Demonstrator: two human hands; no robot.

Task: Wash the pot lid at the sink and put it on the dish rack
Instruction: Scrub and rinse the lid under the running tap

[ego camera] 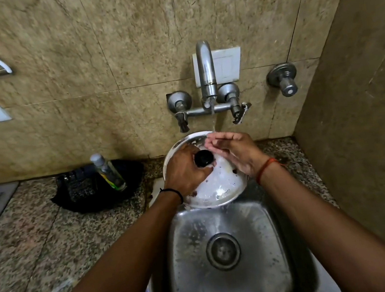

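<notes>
Sink (291, 244) lay nearest you, steel basin wet, drain at its middle, nothing standing in it. Your two forearms reached over it toward the wall.

Lid (221, 182) was held over the far edge of the sink, knob side up and facing you, tilted, with white suds or residue across its face. Left hand (185, 170) was clenched on the lid, fingers around the near left rim and the thumb side up against the black knob (204, 158). Right hand (235, 153) was released, fingers stretched flat and gripping nothing, lying on the right part of the lid with the fingertips just under the stream. No sponge or cloth showed in either hand.

Beyond the lid, the tap (207, 76) ran; a thin stream fell onto the lid's far rim. On the table to the left stood a bottle (108, 172) against a dark holder (83, 188), well apart from the lid.

Judgement: you were in the wash step, rubbing and rinsing by bare hand. Task roughly midway; suds remained on the near half.

Next move, as judged: turn the lid under the stream so the near half and underside clear, then shut the tap and carry it to the rack. Rack was not in view; its side cannot be told. Wet rim may slip, so keep hold of the knob.
</notes>
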